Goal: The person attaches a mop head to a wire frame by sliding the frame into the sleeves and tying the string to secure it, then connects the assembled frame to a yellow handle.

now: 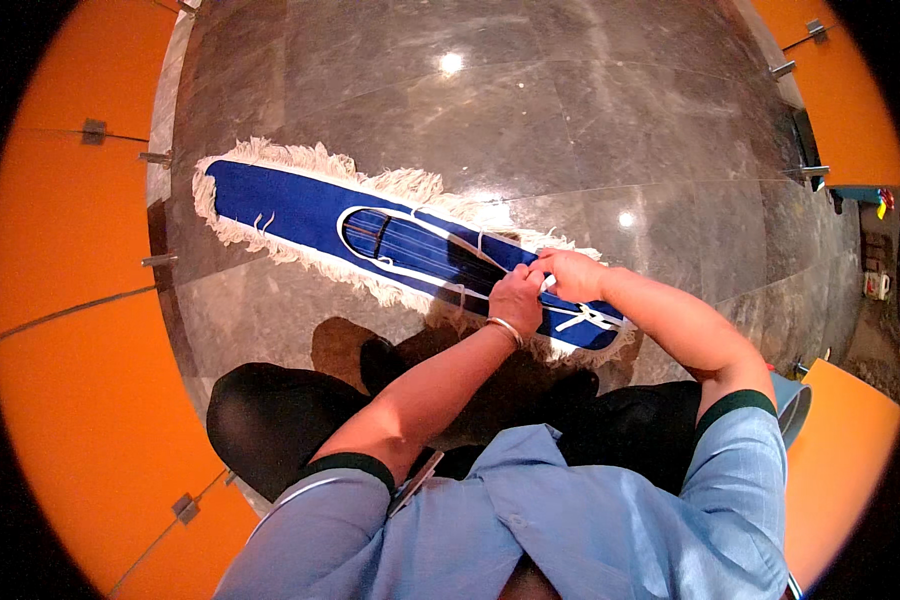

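head view, as i follow it from far off: a grey polished floor (pixel 570 130) takes up most of it, with orange panels (pixel 70 250) along both sides. the person is low down, knees in dark trousers (pixel 270 420) set apart, which seems to bring both arms within easy reach of the floor.

in front of those knees a long blue dust-mop head (pixel 410 245) lies flat, slanting from upper left to lower right. i judge it is laid this way so the floor carries its weight and neither hand has to. its cream fringe (pixel 405 185) spreads outward, clear of the fabric's middle. a white-edged oval opening (pixel 342 230) faces up, leaving its rim easy to get at; i can't make out what the dark lines inside are.

the left hand (pixel 516 300) and right hand (pixel 573 275) meet over the right part, probably to work one spot together. the right fingers bend down and appear to pinch a small white strip (pixel 548 283); the left ones are curled close, but i can't tell whether they grip anything. just beyond, white ties (pixel 585 318) lie crossed near the end. smaller yet, a bangle (pixel 507 328) circles the left wrist.
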A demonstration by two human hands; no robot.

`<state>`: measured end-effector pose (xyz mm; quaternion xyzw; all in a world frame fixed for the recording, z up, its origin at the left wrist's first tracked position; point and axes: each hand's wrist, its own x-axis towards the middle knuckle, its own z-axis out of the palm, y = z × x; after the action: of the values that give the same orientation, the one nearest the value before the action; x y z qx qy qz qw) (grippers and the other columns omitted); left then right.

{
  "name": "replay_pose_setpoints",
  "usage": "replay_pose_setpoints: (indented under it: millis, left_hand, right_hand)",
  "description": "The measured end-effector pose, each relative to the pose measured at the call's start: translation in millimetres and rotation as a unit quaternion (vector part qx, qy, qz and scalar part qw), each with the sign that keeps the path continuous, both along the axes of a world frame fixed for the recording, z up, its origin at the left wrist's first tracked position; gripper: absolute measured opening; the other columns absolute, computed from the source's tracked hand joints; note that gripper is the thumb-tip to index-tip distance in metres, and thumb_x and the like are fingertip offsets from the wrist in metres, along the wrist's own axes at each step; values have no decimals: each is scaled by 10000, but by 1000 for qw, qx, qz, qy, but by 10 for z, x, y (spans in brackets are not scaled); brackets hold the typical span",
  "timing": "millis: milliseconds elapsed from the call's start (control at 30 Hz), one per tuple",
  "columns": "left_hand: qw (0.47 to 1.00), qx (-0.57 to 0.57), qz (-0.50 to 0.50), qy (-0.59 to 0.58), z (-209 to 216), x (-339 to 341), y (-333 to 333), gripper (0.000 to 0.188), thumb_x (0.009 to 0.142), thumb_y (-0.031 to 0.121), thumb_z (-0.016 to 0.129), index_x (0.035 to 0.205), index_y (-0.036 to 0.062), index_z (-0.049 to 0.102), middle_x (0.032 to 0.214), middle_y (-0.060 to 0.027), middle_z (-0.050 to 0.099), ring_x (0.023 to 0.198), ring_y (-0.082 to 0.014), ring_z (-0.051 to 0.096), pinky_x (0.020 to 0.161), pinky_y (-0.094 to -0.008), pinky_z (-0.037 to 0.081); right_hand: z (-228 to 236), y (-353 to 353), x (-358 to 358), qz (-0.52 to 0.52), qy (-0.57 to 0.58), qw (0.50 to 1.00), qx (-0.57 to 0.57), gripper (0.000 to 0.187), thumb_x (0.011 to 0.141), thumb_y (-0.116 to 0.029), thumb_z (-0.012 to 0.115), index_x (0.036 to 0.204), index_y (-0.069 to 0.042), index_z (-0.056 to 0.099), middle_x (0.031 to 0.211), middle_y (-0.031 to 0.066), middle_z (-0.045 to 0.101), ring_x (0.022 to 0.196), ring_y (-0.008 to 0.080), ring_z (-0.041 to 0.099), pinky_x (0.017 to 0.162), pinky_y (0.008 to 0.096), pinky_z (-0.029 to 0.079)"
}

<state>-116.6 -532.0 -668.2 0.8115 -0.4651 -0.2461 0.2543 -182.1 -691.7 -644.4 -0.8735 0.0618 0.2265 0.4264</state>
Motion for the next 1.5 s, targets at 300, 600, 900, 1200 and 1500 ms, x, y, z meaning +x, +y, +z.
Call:
replay_pose_setpoints:
  millis: [300, 600, 900, 1200, 1500]
  left_hand:
    - [998, -56, -18, -18, -39, 43, 67, 333, 701, 97, 656, 997, 123, 504, 980, -122, 541, 772, -347, 614, 611, -447, 519]
    - [998, 2, -38, -55, 0, 99, 72, 294, 715, 172, 659, 961, 120, 507, 934, -97, 552, 709, -310, 628, 555, -421, 519]
    - [994, -45, -43, -94, 42, 165, 75, 169, 748, 153, 610, 894, 122, 531, 828, -73, 548, 649, -294, 612, 517, -410, 503]
    - [995, 3, -26, -99, -35, 204, 166, 172, 836, 303, 596, 870, 136, 577, 763, -83, 571, 675, -304, 616, 565, -422, 504]
    - [990, 14, -97, -97, 125, 224, 245, 141, 851, 234, 541, 775, 114, 532, 802, -101, 585, 706, -317, 621, 560, -442, 487]
  right_hand:
    - [12, 66, 31, 7, 36, 999, 2, 291, 719, -96, 643, 1005, -78, 593, 1054, 144, 547, 1054, 337, 526, 883, 399, 448]
    - [-122, 41, 137, 42, 61, 997, -38, 175, 726, -110, 601, 861, 0, 619, 839, 174, 661, 802, 373, 623, 729, 425, 509]
    - [-301, 33, 41, -274, 289, 862, 314, 60, 801, -74, 602, 842, -61, 645, 643, 2, 561, 536, 78, 518, 477, 229, 428]
    - [-356, 69, 45, -324, 188, 860, 345, 31, 806, -72, 604, 835, -60, 609, 621, -14, 538, 539, 71, 499, 470, 218, 383]
    - [-375, 112, 40, -309, 78, 948, 5, 218, 755, -225, 651, 799, -16, 607, 762, 164, 642, 725, 301, 623, 679, 398, 492]
